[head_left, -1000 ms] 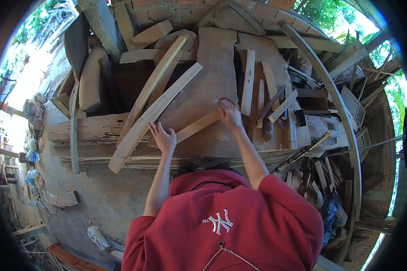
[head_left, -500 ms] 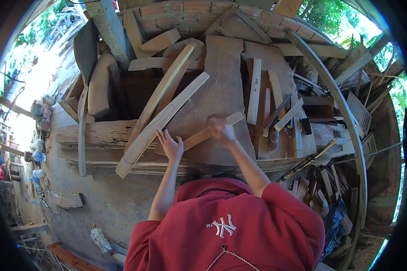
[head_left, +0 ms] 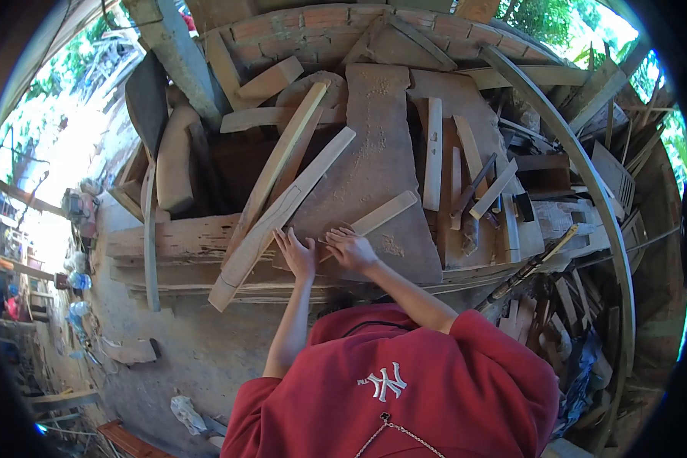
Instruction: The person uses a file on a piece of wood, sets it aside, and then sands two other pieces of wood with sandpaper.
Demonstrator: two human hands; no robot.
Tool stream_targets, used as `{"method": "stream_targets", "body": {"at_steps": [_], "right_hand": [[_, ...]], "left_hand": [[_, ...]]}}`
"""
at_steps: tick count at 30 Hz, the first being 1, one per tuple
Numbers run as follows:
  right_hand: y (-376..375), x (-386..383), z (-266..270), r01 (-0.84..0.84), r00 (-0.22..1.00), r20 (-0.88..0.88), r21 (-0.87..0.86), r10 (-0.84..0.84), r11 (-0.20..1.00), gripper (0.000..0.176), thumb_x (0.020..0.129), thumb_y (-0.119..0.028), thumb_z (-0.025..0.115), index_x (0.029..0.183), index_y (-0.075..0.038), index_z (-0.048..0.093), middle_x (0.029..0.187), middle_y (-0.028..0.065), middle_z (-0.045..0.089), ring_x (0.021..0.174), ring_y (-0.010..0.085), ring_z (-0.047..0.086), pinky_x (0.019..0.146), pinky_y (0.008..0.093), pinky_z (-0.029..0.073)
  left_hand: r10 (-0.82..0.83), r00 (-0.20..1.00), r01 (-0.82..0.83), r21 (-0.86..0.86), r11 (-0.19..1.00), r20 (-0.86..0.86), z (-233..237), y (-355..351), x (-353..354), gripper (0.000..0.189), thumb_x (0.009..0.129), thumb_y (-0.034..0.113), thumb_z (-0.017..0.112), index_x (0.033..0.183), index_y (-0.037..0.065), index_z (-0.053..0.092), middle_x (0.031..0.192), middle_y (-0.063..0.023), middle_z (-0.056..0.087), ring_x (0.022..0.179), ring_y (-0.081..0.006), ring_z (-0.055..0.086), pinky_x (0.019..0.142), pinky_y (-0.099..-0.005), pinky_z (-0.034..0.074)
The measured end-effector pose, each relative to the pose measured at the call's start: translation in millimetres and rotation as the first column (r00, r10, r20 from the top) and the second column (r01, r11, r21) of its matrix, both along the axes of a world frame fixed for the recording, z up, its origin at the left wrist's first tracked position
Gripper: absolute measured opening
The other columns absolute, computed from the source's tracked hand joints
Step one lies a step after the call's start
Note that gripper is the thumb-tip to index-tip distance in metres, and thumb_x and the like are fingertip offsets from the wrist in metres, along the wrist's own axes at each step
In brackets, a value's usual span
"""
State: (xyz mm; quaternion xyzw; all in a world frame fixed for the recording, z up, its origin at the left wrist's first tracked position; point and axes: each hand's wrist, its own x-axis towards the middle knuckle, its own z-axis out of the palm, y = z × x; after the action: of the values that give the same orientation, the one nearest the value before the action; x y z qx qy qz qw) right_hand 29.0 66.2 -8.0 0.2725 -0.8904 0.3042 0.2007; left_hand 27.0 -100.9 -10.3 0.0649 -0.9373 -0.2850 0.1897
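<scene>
Back from the far end of the pale wooden strip (head_left: 385, 212) came the right hand (head_left: 351, 250), which had settled over the strip's near end, just beside the left hand (head_left: 298, 256); half a second before, the two were well apart.

From the right grip the strip ran away and to the right, its long axis slanted across the broad slab (head_left: 374, 145) on which it lay flat. The right hand was the nearer of the two and touched the strip's near end. Its knuckles were turned up and its fingers were bent over the wood, though whether that grip was closed round the strip or only pressed on top I could not tell (the fingertips were hidden under the hand).

The left grip was apart, with fingers spread and the palm down on the slab's near edge, clamped on nothing. Just left of it lay the long curved timber (head_left: 282, 210), slanted much the same way as the strip. Both forearms reached forward from the red sleeves, the right one angled inward towards the left.

Beyond the right grip and further right, loose battens (head_left: 433, 153) lay on the counter (head_left: 168, 237).
</scene>
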Motion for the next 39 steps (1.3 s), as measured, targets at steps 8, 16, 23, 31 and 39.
{"method": "stream_targets", "body": {"at_steps": [8, 16, 23, 31, 39], "right_hand": [[123.1, -53.1, -1.3, 0.433, 0.901, -0.068, 0.115, -0.428, 0.894, 0.023, 0.089, -0.027, 0.059, 0.097, -0.007, 0.066, 0.103, 0.0126, 0.067, 0.103, 0.0346, 0.062, 0.089, 0.0447, 0.050], [-14.7, 17.6, 17.1, 0.078, 0.996, 0.035, 0.044, -0.080, 0.996, 0.029, 0.089, -0.025, 0.059, 0.109, -0.004, 0.062, 0.110, 0.0150, 0.065, 0.108, 0.0323, 0.060, 0.094, 0.0435, 0.048], [82.1, -14.7, 35.3, 0.368, 0.910, 0.183, 0.052, -0.371, 0.928, 0.024, 0.089, -0.023, 0.058, 0.101, -0.003, 0.065, 0.108, 0.0117, 0.066, 0.106, 0.0317, 0.061, 0.096, 0.0409, 0.047], [92.5, -29.1, 3.1, 0.658, 0.753, -0.023, 0.009, -0.658, 0.753, 0.029, 0.092, -0.021, 0.057, 0.111, -0.001, 0.068, 0.120, 0.0142, 0.065, 0.117, 0.0312, 0.058, 0.104, 0.0401, 0.042], [81.9, -27.7, 7.8, 0.716, 0.698, 0.010, -0.028, -0.716, 0.698, 0.030, 0.093, -0.023, 0.058, 0.113, -0.003, 0.068, 0.121, 0.0130, 0.064, 0.119, 0.0274, 0.057, 0.106, 0.0383, 0.040]], "left_hand": [[0.003, 1.000, -0.003, -0.027, 1.000, 0.002, -0.1, -0.4, -0.3, 0.052, 0.083, 0.015, 0.056, 0.127, -0.011, 0.045, 0.145, -0.0359, 0.029, 0.142, -0.0450, 0.018, 0.117, -0.0471, 0.020], [-0.016, 1.000, 0.016, 0.000, 1.000, -0.003, -9.7, -3.2, -2.1, 0.051, 0.082, 0.015, 0.057, 0.126, -0.010, 0.047, 0.146, -0.0346, 0.029, 0.143, -0.0446, 0.017, 0.117, -0.0473, 0.020], [-0.007, 1.000, 0.006, 0.032, 0.999, 0.026, -5.2, -0.5, -0.3, 0.050, 0.083, 0.015, 0.055, 0.127, -0.009, 0.047, 0.148, -0.0339, 0.024, 0.143, -0.0437, 0.015, 0.117, -0.0478, 0.019], [-0.043, 0.999, 0.043, 0.040, 0.998, 0.003, -1.9, -1.5, -1.7, 0.048, 0.084, 0.015, 0.055, 0.126, -0.008, 0.048, 0.148, -0.0351, 0.022, 0.143, -0.0454, 0.014, 0.117, -0.0501, 0.018], [-0.188, 0.982, 0.187, 0.053, 0.981, 0.015, -4.2, -6.4, -3.4, 0.047, 0.083, 0.013, 0.056, 0.125, -0.007, 0.048, 0.149, -0.0354, 0.020, 0.143, -0.0464, 0.010, 0.117, -0.0510, 0.018]]}}
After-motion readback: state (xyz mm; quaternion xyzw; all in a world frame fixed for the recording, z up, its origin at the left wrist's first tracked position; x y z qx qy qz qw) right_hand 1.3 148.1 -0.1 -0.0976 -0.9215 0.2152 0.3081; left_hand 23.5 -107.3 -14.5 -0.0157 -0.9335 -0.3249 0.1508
